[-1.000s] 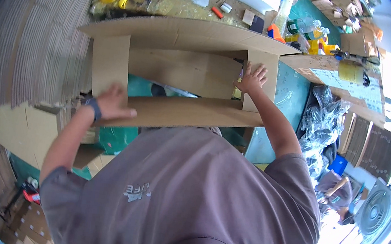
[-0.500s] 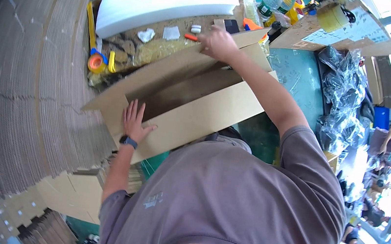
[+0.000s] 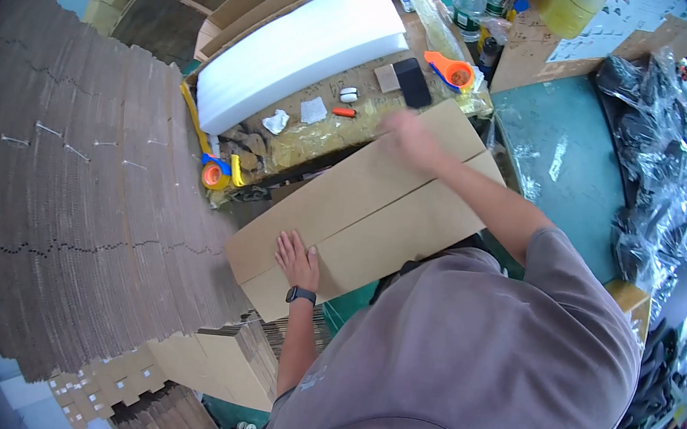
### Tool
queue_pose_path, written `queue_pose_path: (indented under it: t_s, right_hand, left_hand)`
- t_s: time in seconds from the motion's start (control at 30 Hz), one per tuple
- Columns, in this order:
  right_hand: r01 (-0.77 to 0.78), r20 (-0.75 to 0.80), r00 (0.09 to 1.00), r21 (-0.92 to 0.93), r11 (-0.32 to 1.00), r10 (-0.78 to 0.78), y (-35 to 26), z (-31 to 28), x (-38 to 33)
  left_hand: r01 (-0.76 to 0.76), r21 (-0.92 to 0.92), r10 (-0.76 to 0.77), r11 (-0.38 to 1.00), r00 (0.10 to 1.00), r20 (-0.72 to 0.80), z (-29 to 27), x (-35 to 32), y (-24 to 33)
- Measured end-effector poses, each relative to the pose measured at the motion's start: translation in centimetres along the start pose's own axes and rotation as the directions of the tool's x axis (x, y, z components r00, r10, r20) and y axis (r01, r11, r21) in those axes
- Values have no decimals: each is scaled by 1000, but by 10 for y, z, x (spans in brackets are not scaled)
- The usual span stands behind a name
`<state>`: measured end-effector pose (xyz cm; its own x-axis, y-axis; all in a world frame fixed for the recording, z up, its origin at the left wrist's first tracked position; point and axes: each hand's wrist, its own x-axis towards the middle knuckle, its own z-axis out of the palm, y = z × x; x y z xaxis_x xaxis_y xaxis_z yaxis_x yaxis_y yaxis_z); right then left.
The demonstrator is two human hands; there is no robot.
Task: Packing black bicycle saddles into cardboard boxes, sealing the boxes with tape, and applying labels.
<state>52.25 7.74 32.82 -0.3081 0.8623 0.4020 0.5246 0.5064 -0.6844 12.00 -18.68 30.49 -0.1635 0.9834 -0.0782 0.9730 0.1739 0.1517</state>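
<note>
Head view, looking down. A cardboard box with its two top flaps folded shut lies on the bench in front of the person, the seam between the flaps running along its length. The left hand rests flat on the near end of the box, palm down and fingers spread, grasping nothing; a dark watch sits on that wrist. The right hand is over the far end of the box, at the flap edge; it is blurred, so whether its fingers are open or curled cannot be told. Beyond the box lie a white foam sheet, a black pad, an orange tape dispenser and a second, yellow and orange dispenser. A tall stack of flattened cardboard fills the left side. Black plastic bags lie at right on the green table.
</note>
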Motion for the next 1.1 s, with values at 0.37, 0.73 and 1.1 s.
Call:
queue_pose_path:
  t_s: [0.37,0.73,1.1]
  right_hand:
    - [-462,42,829,-511,725,558,272,-72,49]
    - [-257,165,949,-98,962,270,-68,39,118]
    - [-657,712,-88,-568,496,697,-112,281,229]
  left_hand:
    - [-137,-191,178,972,961,213,-54,80,-8]
    - [-264,-124,284,957,939,195,-46,103,-63]
    - [-248,-184,264,951,962,68,-26,82,-98]
